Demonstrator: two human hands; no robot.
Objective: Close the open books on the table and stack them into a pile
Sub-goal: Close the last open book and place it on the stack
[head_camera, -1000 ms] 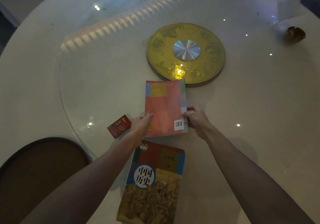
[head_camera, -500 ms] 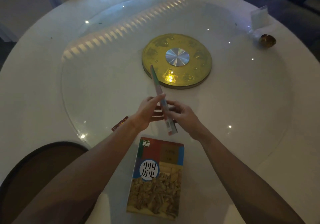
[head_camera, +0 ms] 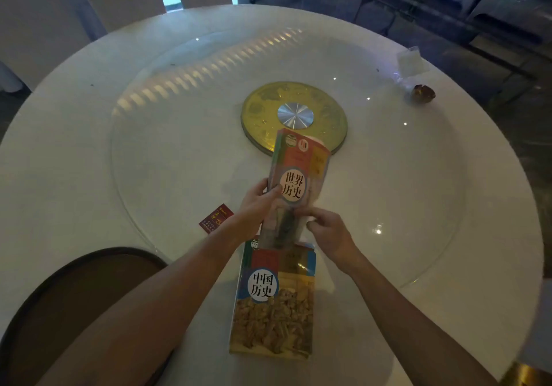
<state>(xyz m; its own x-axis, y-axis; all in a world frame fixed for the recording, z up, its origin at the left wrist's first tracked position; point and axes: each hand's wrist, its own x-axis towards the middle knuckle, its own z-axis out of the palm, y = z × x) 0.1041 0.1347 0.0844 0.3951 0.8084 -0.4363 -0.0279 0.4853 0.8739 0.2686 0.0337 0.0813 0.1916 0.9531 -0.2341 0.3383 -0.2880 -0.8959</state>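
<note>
A closed history textbook with a yellow-brown cover picture (head_camera: 273,305) lies flat on the white round table (head_camera: 74,152) near its front edge. A second closed textbook with a red and orange cover (head_camera: 300,176) is held tilted above it, front cover up, its lower end over the top of the lying book. My left hand (head_camera: 257,206) grips this book's left edge, thumb on the cover. My right hand (head_camera: 325,233) touches its lower right edge with fingertips.
A small red box (head_camera: 215,217) lies left of my left hand. A gold disc with a silver centre (head_camera: 294,116) sits mid-table under a glass turntable. A small dark bowl (head_camera: 424,93) stands at the far right. A dark chair (head_camera: 59,302) is at bottom left.
The red book was lying back cover up, then was lifted on edge, and now shows its front cover, turned over and held above the lower book.
</note>
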